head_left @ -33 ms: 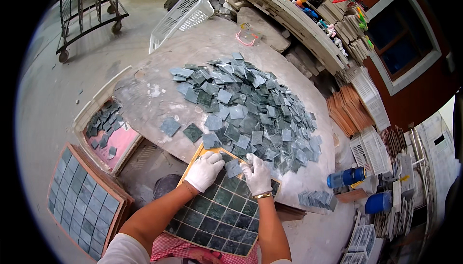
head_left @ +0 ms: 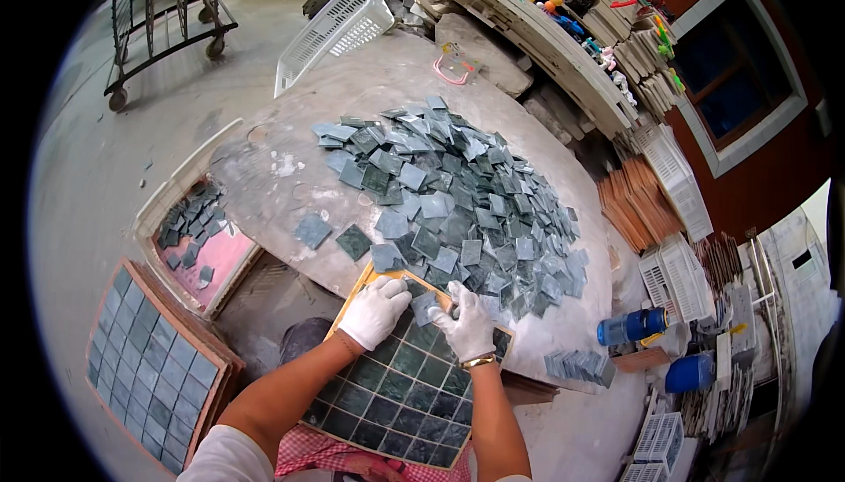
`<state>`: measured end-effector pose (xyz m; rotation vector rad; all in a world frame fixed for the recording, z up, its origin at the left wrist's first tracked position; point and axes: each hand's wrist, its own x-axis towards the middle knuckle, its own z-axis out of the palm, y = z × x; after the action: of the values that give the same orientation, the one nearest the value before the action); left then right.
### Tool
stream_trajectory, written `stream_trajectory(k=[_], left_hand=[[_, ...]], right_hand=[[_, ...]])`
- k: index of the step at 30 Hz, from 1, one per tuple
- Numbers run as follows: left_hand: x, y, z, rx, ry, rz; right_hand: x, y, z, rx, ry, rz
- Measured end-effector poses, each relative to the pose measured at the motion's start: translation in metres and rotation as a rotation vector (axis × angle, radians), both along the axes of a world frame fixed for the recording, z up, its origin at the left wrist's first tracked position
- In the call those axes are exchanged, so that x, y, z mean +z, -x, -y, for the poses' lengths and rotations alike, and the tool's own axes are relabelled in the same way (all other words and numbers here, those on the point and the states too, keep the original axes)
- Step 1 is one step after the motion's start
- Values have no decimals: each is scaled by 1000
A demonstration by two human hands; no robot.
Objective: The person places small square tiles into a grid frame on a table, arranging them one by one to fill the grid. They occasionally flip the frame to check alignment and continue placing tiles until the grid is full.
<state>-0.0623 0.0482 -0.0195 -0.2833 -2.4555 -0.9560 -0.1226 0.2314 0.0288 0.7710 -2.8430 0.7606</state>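
A tile frame (head_left: 393, 383) with a yellow edge leans over my lap against the table's near edge, filled with rows of dark green stone tiles. Near its top row, my right hand (head_left: 466, 325), in a white glove, grips a small grey-green square stone tile (head_left: 424, 308) by its right side, thumb over its face. My left hand (head_left: 374, 313), also gloved, rests at the frame's upper left with fingers curled beside that tile; whatever lies under its fingertips is hidden. Just beyond both hands spreads a big heap of loose stone tiles (head_left: 449, 205).
The heap lies on a grey round-edged table (head_left: 264, 161). To the left are a tray with a pink bottom (head_left: 231, 257) and a stack of tile-filled frames (head_left: 154, 363). A white crate (head_left: 330, 29) stands beyond; a blue jug (head_left: 629, 326) and upright tiles (head_left: 579, 366) are at right.
My right hand's thumb has shifted left over the tile, which is now more covered and slightly turned. My left hand stays in place.
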Motion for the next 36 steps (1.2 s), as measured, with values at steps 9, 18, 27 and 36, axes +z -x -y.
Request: stream_trajectory(k=[9,18,27,36], left_hand=[[0,2,2,0,-88,-20],[1,4,1,2,-107,-43],[0,3,2,10,-96,-32],[-3,5,7,302,-280,-246]], right_hand=[[-2,-20,18,5,-322,-61],[-16,17,-12,4,164,139],[-16,-20,4,-58,-60,-71],[-46,-80,-18,-81,45,-274]])
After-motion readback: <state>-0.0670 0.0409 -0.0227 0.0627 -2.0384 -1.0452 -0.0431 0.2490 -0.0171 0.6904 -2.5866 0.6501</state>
